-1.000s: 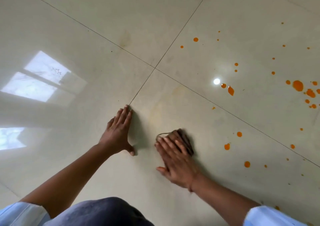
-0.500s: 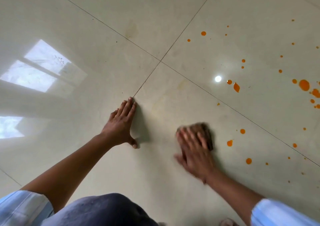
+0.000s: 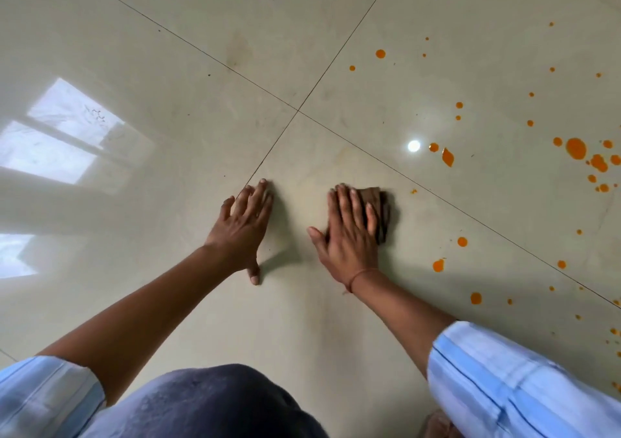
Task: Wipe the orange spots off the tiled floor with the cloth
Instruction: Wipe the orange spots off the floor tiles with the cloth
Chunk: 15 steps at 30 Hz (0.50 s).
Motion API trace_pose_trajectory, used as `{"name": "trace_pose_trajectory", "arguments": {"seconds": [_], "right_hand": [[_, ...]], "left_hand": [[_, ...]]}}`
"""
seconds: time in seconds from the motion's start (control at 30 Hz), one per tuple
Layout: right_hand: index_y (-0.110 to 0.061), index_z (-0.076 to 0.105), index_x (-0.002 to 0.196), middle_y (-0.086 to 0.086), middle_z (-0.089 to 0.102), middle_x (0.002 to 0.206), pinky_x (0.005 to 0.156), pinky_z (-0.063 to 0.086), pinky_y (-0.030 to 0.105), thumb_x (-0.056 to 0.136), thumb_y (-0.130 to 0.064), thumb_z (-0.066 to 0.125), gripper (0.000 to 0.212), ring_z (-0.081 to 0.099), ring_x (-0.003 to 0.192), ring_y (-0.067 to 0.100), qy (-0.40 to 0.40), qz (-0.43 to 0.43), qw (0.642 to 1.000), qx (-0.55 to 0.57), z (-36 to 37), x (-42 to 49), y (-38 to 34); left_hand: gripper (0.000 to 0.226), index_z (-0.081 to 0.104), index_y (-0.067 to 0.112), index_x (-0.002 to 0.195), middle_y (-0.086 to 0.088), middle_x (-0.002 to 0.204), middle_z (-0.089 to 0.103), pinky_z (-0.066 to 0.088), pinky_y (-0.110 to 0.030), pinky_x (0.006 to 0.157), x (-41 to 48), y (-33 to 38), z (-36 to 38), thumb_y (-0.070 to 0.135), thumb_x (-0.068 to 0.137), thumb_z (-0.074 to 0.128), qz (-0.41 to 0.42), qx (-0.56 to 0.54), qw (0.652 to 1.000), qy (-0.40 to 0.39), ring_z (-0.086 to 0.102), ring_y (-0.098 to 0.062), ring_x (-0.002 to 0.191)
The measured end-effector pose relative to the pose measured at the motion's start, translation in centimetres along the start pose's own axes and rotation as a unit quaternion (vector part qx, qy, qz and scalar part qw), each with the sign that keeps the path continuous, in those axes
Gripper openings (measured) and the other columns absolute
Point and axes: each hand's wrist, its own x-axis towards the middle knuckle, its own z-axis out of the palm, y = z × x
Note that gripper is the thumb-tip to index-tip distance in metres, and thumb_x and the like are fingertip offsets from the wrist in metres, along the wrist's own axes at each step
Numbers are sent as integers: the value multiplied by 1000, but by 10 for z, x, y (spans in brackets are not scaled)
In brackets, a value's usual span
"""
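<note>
Straight-fingered, the right hand (image 3: 349, 236) presses the dark brown cloth (image 3: 381, 209), which, once soaked, could smear the orange spots (image 3: 462, 241) to its right.

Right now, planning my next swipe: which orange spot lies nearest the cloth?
The tiny orange fleck just right of the cloth under the right hand; the round drops lie farther off.
</note>
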Motion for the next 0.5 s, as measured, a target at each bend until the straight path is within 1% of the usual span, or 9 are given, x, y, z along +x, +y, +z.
{"name": "trace_pose_trajectory", "arguments": {"seconds": [0.07,0.13,0.17,0.2,0.27,0.33,0.4,0.43,0.5], "right_hand": [[-12,25,154,8,23,161,120,13,48,96,-61,26,75,18,149,25,-24,-90,996,-7,10,-20,-11],[-14,25,154,6,21,162,119,15,47,95,-58,35,75,20,149,24,-62,-192,979,-31,13,-69,2],[-16,26,154,4,20,162,119,15,46,94,-58,38,74,23,148,23,-81,-209,974,-32,8,-86,14],[-16,29,153,3,20,161,119,12,44,93,-57,39,73,26,147,23,-82,-207,975,-25,3,-89,29],[-14,34,151,5,23,160,118,7,44,94,-55,35,71,30,145,25,-63,-156,985,-26,-5,-49,54],[-11,33,151,9,28,159,119,8,45,95,-56,28,72,27,146,26,-30,-69,997,-23,-18,29,57],[-12,29,151,9,27,159,119,8,46,94,-60,25,75,20,148,27,-11,-7,1000,-5,-27,106,33],[-12,28,152,10,26,160,119,6,47,93,-61,26,77,18,148,27,-13,2,1000,-4,-23,125,10],[-10,28,152,13,28,159,118,5,48,92,-57,28,76,20,148,27,-12,-73,997,-12,-2,109,-32]], "left_hand": [[164,-24,7,147,-15,151,-37,0,-51,117,-1,-2,1,71,38,81,-7,17,1000,2,-23,-36,143],[163,-27,8,145,-15,150,-38,2,-51,117,-3,-3,1,71,40,81,-2,14,1000,-11,-23,-37,143],[164,-30,8,144,-15,150,-38,4,-50,116,-2,-2,-3,70,41,81,8,15,1000,-24,-22,-38,143],[164,-34,7,140,-16,150,-39,7,-51,116,-1,-1,-5,68,42,82,16,15,999,-35,-22,-39,143],[164,-39,6,136,-16,149,-40,6,-52,116,1,2,-10,64,44,84,21,0,999,-45,-23,-40,142],[163,-37,8,139,-12,148,-42,2,-51,117,1,2,-10,62,45,85,24,-26,998,-49,-27,-38,141],[163,-34,11,142,-8,148,-44,-1,-48,117,1,-3,-8,61,44,86,25,-45,998,-47,-29,-33,141],[163,-33,12,143,-4,147,-45,-2,-47,117,2,-5,-4,60,43,86,27,-58,997,-42,-30,-30,141],[164,-30,14,144,1,144,-46,-4,-43,118,4,-10,0,58,40,88,27,-84,996,-26,-31,-24,140]]}}
